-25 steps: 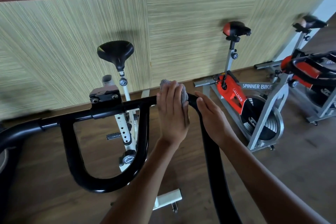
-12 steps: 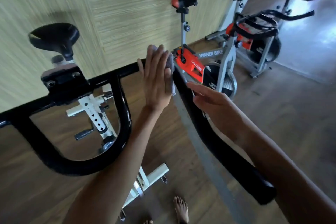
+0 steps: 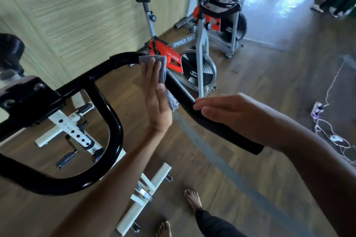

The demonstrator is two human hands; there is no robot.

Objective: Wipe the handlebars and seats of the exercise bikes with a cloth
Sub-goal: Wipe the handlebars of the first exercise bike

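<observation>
The left hand (image 3: 157, 98) is flat, with its fingers straight, and it presses a grey cloth (image 3: 163, 68) onto the black handlebar (image 3: 117, 60). It does not wrap around the cloth; it only pushes on it. The right hand (image 3: 229, 110) lies on top of the same bar, lower down on the long side arm. Its fingers are laid out straight and are not closed around anything.

The cloth could slip. Only a flat push keeps it on the round bar, so a quick rub or a softer push may let it slide off and drop to the wood floor (image 3: 269, 86). The bar looks smooth and shiny, which makes that easier. A flat hand may also miss the underside of the bar.

The cloth is small, grey and fuzzy. It sits right at the bend of the bar, and its bottom corner hangs loose beside the palm. An orange spinner bike (image 3: 174, 59) stands behind it, by the wall.
</observation>
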